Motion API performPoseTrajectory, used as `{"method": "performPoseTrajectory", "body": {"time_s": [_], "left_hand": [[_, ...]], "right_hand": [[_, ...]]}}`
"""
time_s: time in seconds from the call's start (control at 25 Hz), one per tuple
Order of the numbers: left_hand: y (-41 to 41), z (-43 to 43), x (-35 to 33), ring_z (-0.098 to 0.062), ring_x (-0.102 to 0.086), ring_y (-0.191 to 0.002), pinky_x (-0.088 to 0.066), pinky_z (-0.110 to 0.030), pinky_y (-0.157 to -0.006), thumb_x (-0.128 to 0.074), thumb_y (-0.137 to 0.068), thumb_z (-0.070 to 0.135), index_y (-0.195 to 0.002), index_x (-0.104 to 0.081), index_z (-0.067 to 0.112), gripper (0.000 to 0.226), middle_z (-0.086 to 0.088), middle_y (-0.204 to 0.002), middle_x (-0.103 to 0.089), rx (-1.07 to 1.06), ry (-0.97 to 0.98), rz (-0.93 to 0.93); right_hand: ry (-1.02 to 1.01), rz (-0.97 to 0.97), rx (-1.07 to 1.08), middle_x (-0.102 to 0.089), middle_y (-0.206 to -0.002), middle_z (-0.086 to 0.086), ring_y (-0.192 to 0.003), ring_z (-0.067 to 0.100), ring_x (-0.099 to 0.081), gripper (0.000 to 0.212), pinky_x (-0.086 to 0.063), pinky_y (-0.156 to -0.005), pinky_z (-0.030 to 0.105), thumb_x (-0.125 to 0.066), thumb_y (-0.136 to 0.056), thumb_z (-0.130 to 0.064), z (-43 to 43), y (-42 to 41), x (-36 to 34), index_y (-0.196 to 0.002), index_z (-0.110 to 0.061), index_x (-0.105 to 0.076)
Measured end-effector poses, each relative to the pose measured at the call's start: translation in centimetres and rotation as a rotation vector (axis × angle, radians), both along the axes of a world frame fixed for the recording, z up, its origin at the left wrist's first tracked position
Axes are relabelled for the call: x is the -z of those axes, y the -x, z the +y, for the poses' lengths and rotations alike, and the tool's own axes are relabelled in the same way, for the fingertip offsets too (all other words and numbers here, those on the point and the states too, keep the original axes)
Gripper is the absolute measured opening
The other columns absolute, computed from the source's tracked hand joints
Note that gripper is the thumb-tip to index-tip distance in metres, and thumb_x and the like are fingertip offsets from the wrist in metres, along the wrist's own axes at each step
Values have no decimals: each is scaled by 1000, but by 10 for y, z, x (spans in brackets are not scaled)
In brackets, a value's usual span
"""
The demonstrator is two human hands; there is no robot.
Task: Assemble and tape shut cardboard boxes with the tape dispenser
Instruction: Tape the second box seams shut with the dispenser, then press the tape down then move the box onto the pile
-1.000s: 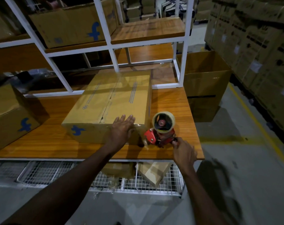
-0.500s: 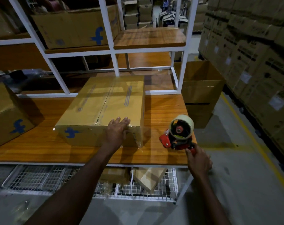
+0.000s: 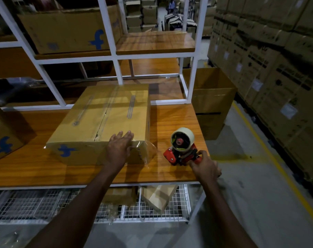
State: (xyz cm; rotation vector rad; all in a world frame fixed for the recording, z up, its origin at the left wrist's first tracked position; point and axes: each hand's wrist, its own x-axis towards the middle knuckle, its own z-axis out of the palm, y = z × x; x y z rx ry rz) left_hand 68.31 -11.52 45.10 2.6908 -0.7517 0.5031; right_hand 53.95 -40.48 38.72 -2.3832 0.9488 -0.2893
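The head camera looks forward and down from close above the table's [image 3: 170, 126] near edge, facing the white shelf frame [image 3: 152, 56].

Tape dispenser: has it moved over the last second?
Yes. The tape dispenser in the right hand has shifted right, away from the box, toward the table edge.

Left-edge box [image 3: 3, 133] partly out of frame

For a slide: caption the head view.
Left hand flat on the taped cardboard box; right hand grips the red tape dispenser beside it.
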Motion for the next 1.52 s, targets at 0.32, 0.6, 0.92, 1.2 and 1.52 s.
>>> {"method": "performPoseTrajectory", "body": {"time_s": [0.32, 0.6, 0.92, 1.2, 1.52], "left_hand": [[2, 5, 3, -38, -56, -123, -40, -55, -105, -81, -72, 3, -126, -64, 10, 57, -11, -130, -62, 16, 7, -23], [0, 5, 3, -37, -58, -121, -42, -53, -102, -84, -68, 5, -125, -65, 12, 61, -8, -129, -64, 21, -19, 19], [-4, 26, -8, -32, -41, -138, -28, -48, -114, -63, -90, 13, -142, -49, 17, 54, -3, -148, -46, 108, -148, 91], [-6, 34, -5, -26, -26, -146, -16, -43, -120, -54, -86, 13, -152, -31, 21, 70, 2, -158, -30, 143, -266, 97], [-1, 31, -9, -22, -11, -150, -8, -41, -122, -49, -91, 21, -156, -13, 23, 74, 6, -163, -11, 118, -345, 92]], "right_hand": [[139, -7, 93, -62, -101, 5, -93, 32, -58, 25, -38, -85, 44, -65, -84, -33, 6, -22, 8, -105, -22, -57], [248, 118, 190, -65, -105, 5, -97, 30, -51, 20, -36, -83, 41, -50, -90, -34, 12, -27, 17, -104, -22, -59], [85, -284, 138, -55, -132, 15, -124, 34, -46, 52, -35, -104, 49, -55, -90, -41, 76, -53, -22, -131, -10, -50], [-141, -590, -360, -26, -159, 8, -147, 18, -23, 70, -21, -119, 39, -41, -93, -50, 181, -74, -41, -152, -16, -25], [-496, -427, -439, -13, -162, 1, -144, 5, -13, 89, -12, -111, 14, -45, -87, -56, 193, -67, -36, -156, -17, -6]]}}
